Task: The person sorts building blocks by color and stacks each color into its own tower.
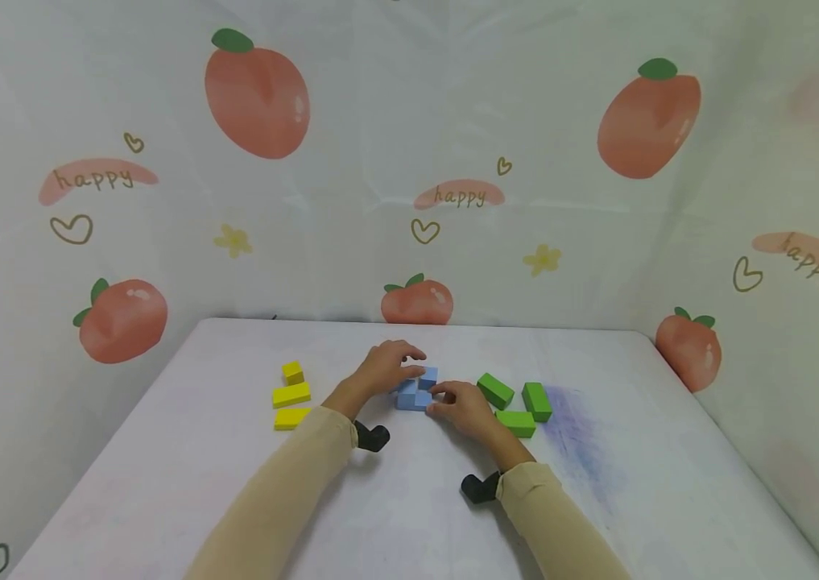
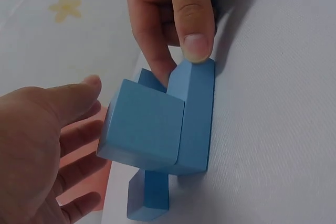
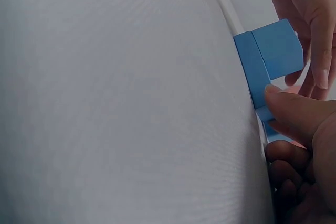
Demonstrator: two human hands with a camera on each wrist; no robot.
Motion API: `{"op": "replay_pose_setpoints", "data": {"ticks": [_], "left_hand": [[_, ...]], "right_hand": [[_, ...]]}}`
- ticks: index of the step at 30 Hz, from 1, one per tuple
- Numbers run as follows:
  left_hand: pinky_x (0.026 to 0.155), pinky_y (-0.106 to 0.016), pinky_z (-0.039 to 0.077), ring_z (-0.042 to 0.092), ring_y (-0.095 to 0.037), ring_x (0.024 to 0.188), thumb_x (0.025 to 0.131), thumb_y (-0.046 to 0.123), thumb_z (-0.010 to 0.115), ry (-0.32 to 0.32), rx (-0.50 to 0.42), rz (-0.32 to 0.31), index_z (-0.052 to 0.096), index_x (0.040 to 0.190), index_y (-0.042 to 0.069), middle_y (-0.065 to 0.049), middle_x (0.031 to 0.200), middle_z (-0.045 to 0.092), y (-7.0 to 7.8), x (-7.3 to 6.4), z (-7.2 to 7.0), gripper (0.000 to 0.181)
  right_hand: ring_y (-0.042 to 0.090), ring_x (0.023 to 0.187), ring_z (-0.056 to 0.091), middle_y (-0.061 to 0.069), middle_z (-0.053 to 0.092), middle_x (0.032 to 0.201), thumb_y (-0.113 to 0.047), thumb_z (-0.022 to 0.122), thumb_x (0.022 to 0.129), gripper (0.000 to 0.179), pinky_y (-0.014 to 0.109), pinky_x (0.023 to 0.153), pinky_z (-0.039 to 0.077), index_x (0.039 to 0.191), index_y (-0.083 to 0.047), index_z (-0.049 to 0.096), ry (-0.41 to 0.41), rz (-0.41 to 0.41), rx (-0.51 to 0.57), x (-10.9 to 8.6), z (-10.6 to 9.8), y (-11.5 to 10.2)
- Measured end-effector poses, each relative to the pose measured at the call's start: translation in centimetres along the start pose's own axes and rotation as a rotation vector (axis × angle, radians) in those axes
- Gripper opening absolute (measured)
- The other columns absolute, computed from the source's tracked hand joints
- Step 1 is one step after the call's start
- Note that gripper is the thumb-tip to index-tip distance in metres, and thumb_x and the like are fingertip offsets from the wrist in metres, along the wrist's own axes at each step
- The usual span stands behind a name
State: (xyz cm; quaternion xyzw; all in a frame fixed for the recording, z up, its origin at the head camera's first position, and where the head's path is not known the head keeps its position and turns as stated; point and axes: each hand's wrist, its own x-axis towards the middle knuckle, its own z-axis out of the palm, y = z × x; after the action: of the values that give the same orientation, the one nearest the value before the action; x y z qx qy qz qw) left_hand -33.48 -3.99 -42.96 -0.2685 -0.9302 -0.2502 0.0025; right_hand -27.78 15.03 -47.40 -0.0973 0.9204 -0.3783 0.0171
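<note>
Several blue blocks sit together mid-table. A long blue block (image 2: 198, 119) lies on the tabletop, and another blue block (image 2: 143, 124) rests on top of it. My right hand (image 1: 463, 407) pinches the right end of the long block between thumb and index finger. Beside the blocks, on their left and far side, my left hand (image 1: 383, 366) has its fingers spread and relaxed, with a gap between it and the raised block. A further blue block (image 1: 428, 374) stands behind, and one more blue piece (image 2: 149, 198) shows below in the left wrist view, partly hidden.
Yellow blocks (image 1: 291, 395) lie to the left of the blue ones. Green blocks (image 1: 494, 391) lie just right of my right hand. A purple-blue smudge (image 1: 572, 427) marks the white table (image 1: 409, 515). Behind hangs a fruit-printed curtain (image 1: 351, 242).
</note>
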Motion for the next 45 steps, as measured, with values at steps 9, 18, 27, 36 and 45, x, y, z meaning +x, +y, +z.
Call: {"op": "replay_pose_setpoints", "data": {"ticks": [9, 18, 27, 36, 45], "left_hand": [[0.095, -0.046, 0.039, 0.059, -0.022, 0.104, 0.091, 0.028, 0.07, -0.049, -0.019, -0.062, 0.069, 0.12, 0.017, 0.0, 0.116, 0.066, 0.5, 0.5, 0.2, 0.031], [0.102, -0.049, 0.035, 0.056, -0.023, 0.114, 0.091, 0.025, 0.07, -0.11, -0.055, -0.13, 0.07, 0.118, 0.015, -0.001, 0.116, 0.066, 0.7, 0.9, 0.2, 0.029], [0.099, -0.044, 0.042, 0.057, -0.021, 0.109, 0.089, 0.021, 0.072, -0.166, -0.113, -0.148, 0.071, 0.116, 0.015, 0.0, 0.114, 0.067, 0.3, 1.3, 0.0, 0.028], [0.091, -0.035, 0.048, 0.06, -0.018, 0.099, 0.087, 0.019, 0.073, -0.191, -0.212, -0.087, 0.072, 0.114, 0.012, 0.0, 0.11, 0.068, -0.8, 1.5, 0.1, 0.027], [0.09, -0.034, 0.049, 0.059, -0.017, 0.099, 0.088, 0.018, 0.073, -0.205, -0.241, -0.096, 0.071, 0.116, 0.012, 0.0, 0.111, 0.068, -1.2, 1.6, 0.2, 0.029]], "right_hand": [[0.016, 0.073, 0.05, -0.001, 0.057, 0.077, -0.019, 0.077, 0.085, 0.028, 0.03, 0.064, 0.043, 0.111, -0.01, 0.072, 0.01, -0.006, 0.007, 0.0, 0.0, 0.1], [0.016, 0.075, 0.051, -0.001, 0.058, 0.079, -0.019, 0.076, 0.085, 0.028, 0.03, 0.066, 0.043, 0.111, -0.01, 0.072, 0.002, -0.014, 0.023, 0.0, 0.1, 0.1], [0.016, 0.075, 0.051, -0.001, 0.058, 0.079, -0.019, 0.076, 0.085, 0.028, 0.031, 0.067, 0.043, 0.111, -0.01, 0.072, 0.007, -0.028, 0.005, 0.0, 0.2, 0.3], [0.015, 0.074, 0.051, -0.002, 0.058, 0.079, -0.019, 0.076, 0.085, 0.028, 0.03, 0.065, 0.043, 0.111, -0.01, 0.071, 0.002, -0.036, 0.008, 0.1, 0.2, 0.5], [0.015, 0.074, 0.051, -0.002, 0.058, 0.079, -0.02, 0.076, 0.085, 0.029, 0.031, 0.065, 0.043, 0.112, -0.009, 0.071, -0.001, -0.059, 0.009, 0.1, 0.2, 0.7]]}}
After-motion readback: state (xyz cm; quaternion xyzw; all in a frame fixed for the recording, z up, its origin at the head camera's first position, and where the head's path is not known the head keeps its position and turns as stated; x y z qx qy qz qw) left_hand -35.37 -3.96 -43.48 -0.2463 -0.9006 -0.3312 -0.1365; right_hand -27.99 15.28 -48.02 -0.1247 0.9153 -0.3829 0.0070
